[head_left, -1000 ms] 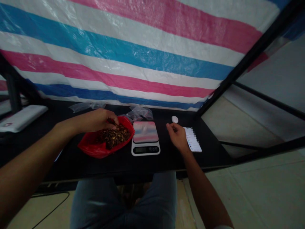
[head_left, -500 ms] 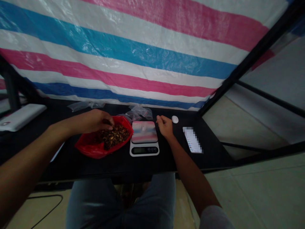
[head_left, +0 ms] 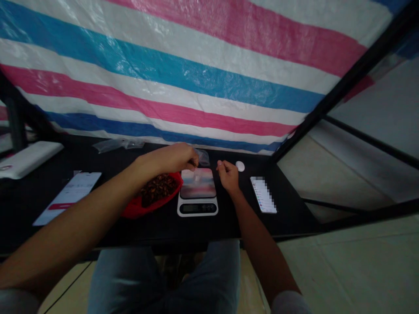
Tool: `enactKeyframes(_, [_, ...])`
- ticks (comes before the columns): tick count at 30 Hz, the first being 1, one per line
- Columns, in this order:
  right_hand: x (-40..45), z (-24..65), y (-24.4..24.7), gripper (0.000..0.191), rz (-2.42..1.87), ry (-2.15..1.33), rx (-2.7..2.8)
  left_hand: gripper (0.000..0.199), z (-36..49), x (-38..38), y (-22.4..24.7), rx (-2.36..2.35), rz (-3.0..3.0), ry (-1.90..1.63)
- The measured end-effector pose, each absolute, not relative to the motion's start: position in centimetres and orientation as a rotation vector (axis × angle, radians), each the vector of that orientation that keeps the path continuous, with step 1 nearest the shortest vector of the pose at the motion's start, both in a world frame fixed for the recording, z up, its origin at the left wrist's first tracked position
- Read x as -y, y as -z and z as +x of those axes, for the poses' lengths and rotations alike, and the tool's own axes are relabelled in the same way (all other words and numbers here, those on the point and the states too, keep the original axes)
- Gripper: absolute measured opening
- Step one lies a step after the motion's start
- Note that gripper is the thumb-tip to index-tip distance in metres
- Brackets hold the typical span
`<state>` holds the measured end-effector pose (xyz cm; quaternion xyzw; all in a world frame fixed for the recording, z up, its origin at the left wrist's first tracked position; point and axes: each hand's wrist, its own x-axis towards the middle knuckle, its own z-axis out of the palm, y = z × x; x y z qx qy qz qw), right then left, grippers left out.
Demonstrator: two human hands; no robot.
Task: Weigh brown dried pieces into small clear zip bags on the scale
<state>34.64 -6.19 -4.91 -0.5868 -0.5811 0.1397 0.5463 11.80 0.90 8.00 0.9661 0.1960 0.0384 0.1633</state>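
Note:
My left hand (head_left: 183, 158) hovers over the rear of a white kitchen scale (head_left: 198, 208), its fingers pinched together and pointing down at the shiny plate. What the fingers hold, if anything, is hidden. Left of the scale, a red plastic bag (head_left: 139, 210) lies open, filled with small dark brown dried pieces (head_left: 159, 189); my left forearm covers part of it. Beside the scale's right edge rests my right hand (head_left: 229, 175), fingers curled and thumb against them; I cannot see whether anything is inside. The scale's display is too dark to read.
A phone (head_left: 263, 195) and a round white object (head_left: 240, 166) are at the right. Clear plastic bags (head_left: 118, 145) lie along the back. On the left are a printed white sheet or screen (head_left: 70, 196) and a white box-like object (head_left: 31, 159). A striped tarp (head_left: 163, 87) hangs behind.
My left hand has left the red bag's contents and moved right, over the scale plate. The white sheet or screen at left is now uncovered. My right hand has barely moved.

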Motion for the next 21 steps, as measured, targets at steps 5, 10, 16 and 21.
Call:
enactKeyframes(5, [6.1, 34.8, 4.9, 0.058, -1.407, -0.316, 1.365, 0.013, 14.2, -0.7, -7.4, -0.565, 2.857, 0.02])
enactKeyframes(10, [5.9, 34.9, 5.3, 0.055, -1.389, -0.326, 1.386, 0.008, 14.8, -0.1, -7.1, -0.662, 2.876, 0.059])
enactKeyframes(16, [5.7, 35.0, 5.6, 0.053, -1.413, -0.286, 1.414, 0.012, 14.5, 0.0, -7.3, -0.673, 2.842, 0.104])
enactKeyframes(21, [5.6, 35.0, 5.7, 0.053, -1.421, -0.266, 1.432, 0.015, 14.5, -0.2, -7.4, -0.638, 2.827, 0.087])
